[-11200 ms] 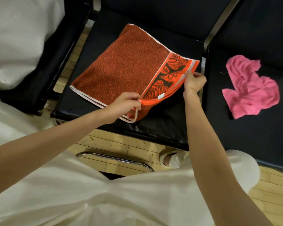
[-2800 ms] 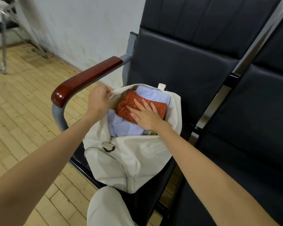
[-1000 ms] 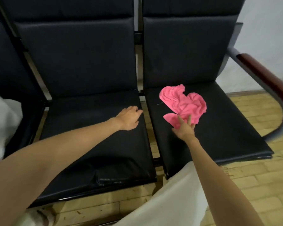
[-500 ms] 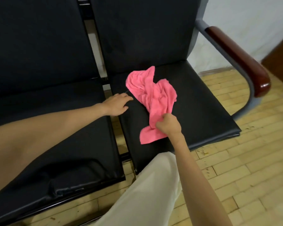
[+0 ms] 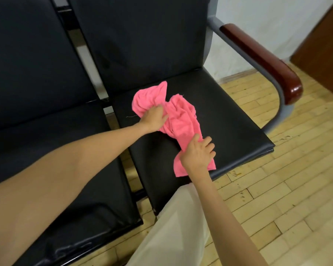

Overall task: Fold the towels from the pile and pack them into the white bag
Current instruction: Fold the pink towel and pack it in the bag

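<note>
Head view. The pink towel (image 5: 178, 120) lies crumpled on the black seat (image 5: 229, 120) of the end chair, the one with the wooden armrest (image 5: 261, 60); its long axis runs diagonally, from the far-left corner near the backrest down to the near edge of the seat toward you. Your left hand (image 5: 155, 119) rests on the far-left portion of the cloth, and its fingers appear to gather a fold there, though the fingertips are sunk in the fabric, so a firm grasp cannot be confirmed. Your right hand (image 5: 199, 153) lies on the near end of the towel with fingers spread and fairly straight, pressing the cloth to the seat without clenching it. The two hands thus sit at opposite ends of the long axis, the right nearer your body, the left farther away; the likely next move, spreading the towel flat for folding, turns on drawing these ends apart along that diagonal. The white bag is not in view, so the towel has yet to be folded and carried to it. Compared with half a second ago, your left hand has moved off the bare seat edge onto the towel, and your right hand, then closed around the lower part of the cloth, has opened and flattened on it; the towel has stretched out longer toward the seat's front edge.
</note>
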Available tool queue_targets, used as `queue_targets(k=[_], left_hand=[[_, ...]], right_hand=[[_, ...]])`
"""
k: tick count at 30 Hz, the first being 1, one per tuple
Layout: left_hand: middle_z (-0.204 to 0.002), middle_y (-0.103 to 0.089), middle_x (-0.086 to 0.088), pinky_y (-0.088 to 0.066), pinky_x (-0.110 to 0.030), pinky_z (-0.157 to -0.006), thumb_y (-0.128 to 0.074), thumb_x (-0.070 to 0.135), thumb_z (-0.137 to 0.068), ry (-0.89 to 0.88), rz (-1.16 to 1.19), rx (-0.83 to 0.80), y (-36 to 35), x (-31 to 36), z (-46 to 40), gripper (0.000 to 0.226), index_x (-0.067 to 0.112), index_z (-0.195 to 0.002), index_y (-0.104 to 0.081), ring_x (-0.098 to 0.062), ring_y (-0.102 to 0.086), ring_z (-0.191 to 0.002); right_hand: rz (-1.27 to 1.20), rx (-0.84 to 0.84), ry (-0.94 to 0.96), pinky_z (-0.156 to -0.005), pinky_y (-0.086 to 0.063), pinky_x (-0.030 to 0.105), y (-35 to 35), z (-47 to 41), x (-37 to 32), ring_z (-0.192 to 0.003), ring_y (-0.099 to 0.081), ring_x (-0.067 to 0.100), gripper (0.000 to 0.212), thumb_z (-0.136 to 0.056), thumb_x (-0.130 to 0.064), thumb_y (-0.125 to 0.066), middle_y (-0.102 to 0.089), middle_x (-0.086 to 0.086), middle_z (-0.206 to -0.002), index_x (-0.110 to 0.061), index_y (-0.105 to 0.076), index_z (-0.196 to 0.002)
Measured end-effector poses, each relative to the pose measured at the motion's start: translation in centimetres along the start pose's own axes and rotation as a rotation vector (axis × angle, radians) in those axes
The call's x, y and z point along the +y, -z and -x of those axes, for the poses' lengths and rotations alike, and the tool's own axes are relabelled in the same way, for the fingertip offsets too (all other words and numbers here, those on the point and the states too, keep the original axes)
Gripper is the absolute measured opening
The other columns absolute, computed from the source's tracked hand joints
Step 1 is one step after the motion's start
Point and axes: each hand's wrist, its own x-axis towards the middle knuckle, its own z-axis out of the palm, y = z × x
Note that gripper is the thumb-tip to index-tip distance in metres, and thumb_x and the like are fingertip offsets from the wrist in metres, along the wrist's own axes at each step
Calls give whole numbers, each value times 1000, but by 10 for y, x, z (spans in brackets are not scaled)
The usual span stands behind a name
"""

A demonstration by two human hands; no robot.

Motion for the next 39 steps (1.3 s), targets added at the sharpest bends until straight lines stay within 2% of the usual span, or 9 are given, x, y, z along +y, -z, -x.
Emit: queue_targets(k=[3,7,10,17,22,26,31,36,39], left_hand=[[-57,-44,0,-34,-29,-50,-58,26,-93,236,179,26,-15,12,-5,38,14,-61,-41,-15,-43,-53],[-76,-61,-7,-54,-37,-67,-63,25,-87,422,275,-36,-27,18,-2,21,7,-79,-55,-23,-62,-73],[-74,-57,-6,-50,-35,-63,-59,19,-88,489,347,16,-29,20,0,17,9,-76,-52,-23,-57,-71],[-89,-66,-11,-56,-35,-73,-58,4,-92,670,1321,127,15,15,24,4,5,-94,-61,-21,-64,-77],[-86,-64,-10,-54,-33,-66,-54,8,-94,668,1358,281,58,-8,59,6,8,-96,-59,-21,-63,-78],[-90,-57,-6,-51,-32,-55,-51,16,-97,672,1241,502,87,-43,87,8,8,-96,-52,-16,-57,-76],[-84,-53,2,-52,-36,-70,-54,20,-97,637,859,639,111,-85,149,10,10,-96,-54,-16,-54,-83],[-86,-53,4,-49,-36,-76,-54,17,-96,678,785,679,127,-131,217,8,9,-99,-56,-16,-54,-86],[-86,-53,5,-45,-29,-74,-54,14,-97,724,766,712,133,-154,258,8,8,-100,-57,-9,-52,-80]], right_hand=[[88,-127,88,-105,-30,49,-7,-6,6,-123,-38,42,44,-87,-14,-53,-37,20,-134,-8,-41,-128],[92,-205,267,-104,-34,48,-14,-12,13,-125,-36,39,57,-89,-16,-55,-32,14,-140,-21,-34,-142],[76,-190,279,-103,-36,47,-14,-12,14,-122,-37,37,59,-90,-17,-56,-33,10,-139,-26,-33,-144],[-156,-319,387,-101,-39,47,-11,-8,2,-118,-46,39,53,-93,-26,-51,-43,11,-132,-23,-36,-144],[-238,-299,477,-95,-43,39,-1,2,-11,-119,-49,31,53,-89,-19,-58,-47,12,-129,-17,-43,-139],[-455,-193,485,-78,-50,40,10,18,-25,-95,-55,23,45,-76,-10,-67,-51,3,-109,-14,-51,-118],[-664,-175,630,-58,-40,8,22,39,-46,-65,-54,-1,24,-72,6,-68,-56,-15,-72,-15,-63,-83],[-656,-309,705,-72,-52,27,16,54,-65,-75,-61,14,5,-77,1,-72,-66,2,-77,-2,-71,-81],[-579,-354,657,-76,-55,30,4,67,-78,-78,-65,18,15,-81,5,-65,-70,5,-81,-6,-74,-82]])
